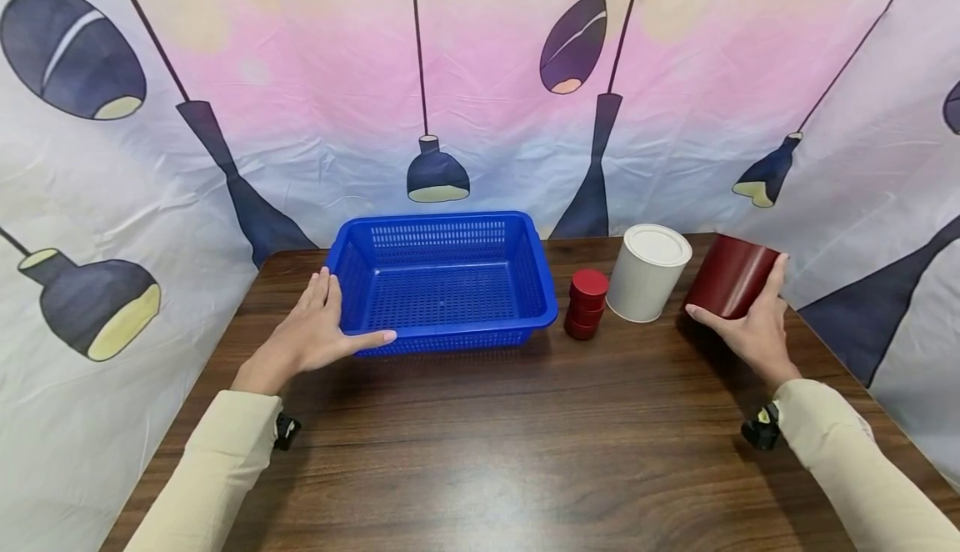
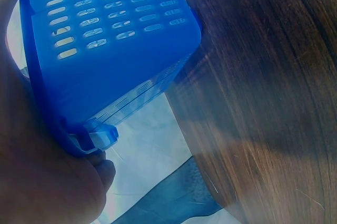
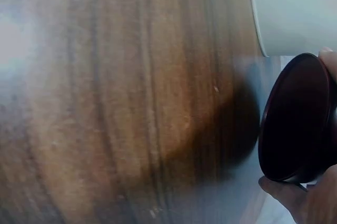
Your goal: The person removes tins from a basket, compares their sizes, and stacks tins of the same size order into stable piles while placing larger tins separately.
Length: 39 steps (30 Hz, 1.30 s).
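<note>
My left hand (image 1: 307, 327) rests at the front left corner of a blue plastic basket (image 1: 551, 306), fingers straight along its left side and thumb stretched over the front rim. Slotted walls of the basket (image 2: 116, 66) fill much of the left wrist view. My right hand (image 1: 757, 331) grips a dark red canister (image 1: 731, 277) between thumb and fingers. It is tilted, with a shadow on the table under it. In the right wrist view the canister (image 3: 297, 118) turns a dark round end to the camera; whether that end is closed cannot be told.
Left of the canister stands a white lidded can (image 1: 647, 281). Small red round tins (image 1: 587, 306) are stacked between that can and the basket. All are toward the back of a brown wooden table (image 1: 480, 435). A lamp-patterned cloth (image 1: 337, 77) hangs behind it.
</note>
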Available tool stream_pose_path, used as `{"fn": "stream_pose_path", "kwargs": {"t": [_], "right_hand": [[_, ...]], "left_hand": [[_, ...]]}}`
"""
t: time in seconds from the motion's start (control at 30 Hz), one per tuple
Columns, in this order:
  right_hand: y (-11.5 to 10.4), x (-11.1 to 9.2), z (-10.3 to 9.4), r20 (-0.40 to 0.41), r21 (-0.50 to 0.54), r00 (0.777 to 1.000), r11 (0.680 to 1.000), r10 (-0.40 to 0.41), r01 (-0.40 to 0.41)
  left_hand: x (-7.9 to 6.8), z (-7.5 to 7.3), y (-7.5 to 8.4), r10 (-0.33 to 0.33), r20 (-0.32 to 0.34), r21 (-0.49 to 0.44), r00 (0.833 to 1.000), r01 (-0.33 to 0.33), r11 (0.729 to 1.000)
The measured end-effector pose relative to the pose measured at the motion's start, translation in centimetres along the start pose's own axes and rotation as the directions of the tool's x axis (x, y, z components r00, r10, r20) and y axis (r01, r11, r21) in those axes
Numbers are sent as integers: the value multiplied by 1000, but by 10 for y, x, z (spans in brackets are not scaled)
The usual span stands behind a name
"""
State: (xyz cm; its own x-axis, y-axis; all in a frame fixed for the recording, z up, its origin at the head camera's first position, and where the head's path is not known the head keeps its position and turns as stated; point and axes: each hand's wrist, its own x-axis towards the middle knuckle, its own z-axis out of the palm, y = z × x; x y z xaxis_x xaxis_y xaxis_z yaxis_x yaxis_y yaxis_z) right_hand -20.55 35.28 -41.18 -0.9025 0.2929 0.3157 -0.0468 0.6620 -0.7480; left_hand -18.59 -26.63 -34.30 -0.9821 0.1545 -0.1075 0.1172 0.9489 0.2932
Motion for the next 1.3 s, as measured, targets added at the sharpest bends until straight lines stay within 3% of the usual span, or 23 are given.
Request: {"fn": "stream_pose_path", "kwargs": {"t": [0.7,1.3], "right_hand": [[1,-11,1,2,-75,1000,997,26,-26],[6,-16,3,-16,0,1000,1000,-24,24]], "left_hand": [[-1,-1,1,4,-1,-8,1000,-4,1000],[-1,-1,1,7,1,-9,1000,-7,1000]]}}
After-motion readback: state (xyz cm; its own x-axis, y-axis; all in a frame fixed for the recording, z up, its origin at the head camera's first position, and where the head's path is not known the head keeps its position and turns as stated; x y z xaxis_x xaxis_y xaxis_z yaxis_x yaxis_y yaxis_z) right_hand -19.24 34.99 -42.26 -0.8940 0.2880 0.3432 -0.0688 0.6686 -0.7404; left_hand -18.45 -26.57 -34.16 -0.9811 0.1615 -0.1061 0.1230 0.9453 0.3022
